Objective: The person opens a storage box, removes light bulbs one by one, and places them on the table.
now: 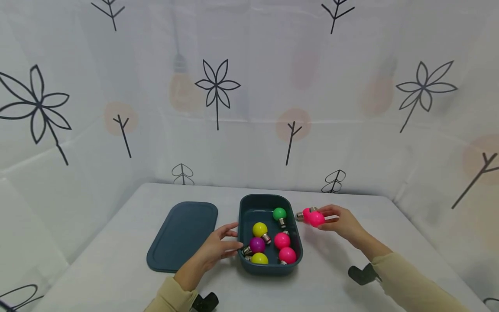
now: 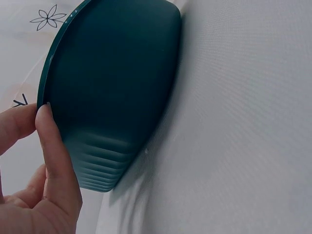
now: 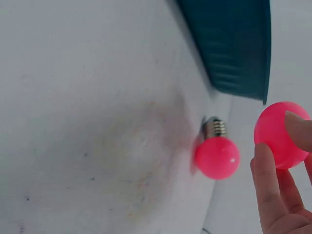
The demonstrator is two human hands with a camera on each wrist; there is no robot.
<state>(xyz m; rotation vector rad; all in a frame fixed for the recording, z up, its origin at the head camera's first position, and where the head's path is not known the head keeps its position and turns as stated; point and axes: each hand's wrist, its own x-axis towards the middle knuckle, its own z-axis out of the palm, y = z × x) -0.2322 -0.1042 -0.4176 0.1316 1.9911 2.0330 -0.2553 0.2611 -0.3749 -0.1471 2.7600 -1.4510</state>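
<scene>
A dark teal plastic container (image 1: 269, 270) stands on the table with several round light bulbs in it: one green (image 1: 279, 213), one purple (image 1: 257, 245), two yellow and two pink. My left hand (image 1: 216, 248) pinches its left rim between thumb and finger, as the left wrist view shows. Just beyond the right wall, my right hand (image 1: 343, 223) holds a pink bulb (image 3: 274, 132) by its globe, raised off the table. Below it, a second pink bulb (image 3: 217, 158) lies on the table, apart from the container; the held bulb partly covers it in the head view.
A flat teal lid (image 1: 183, 236) lies on the table to the left of the container. The white table (image 1: 323, 277) ends at the back against a pale curtain (image 1: 249, 143) printed with plant drawings. Dark camera mounts (image 1: 362, 274) sit at both wrists.
</scene>
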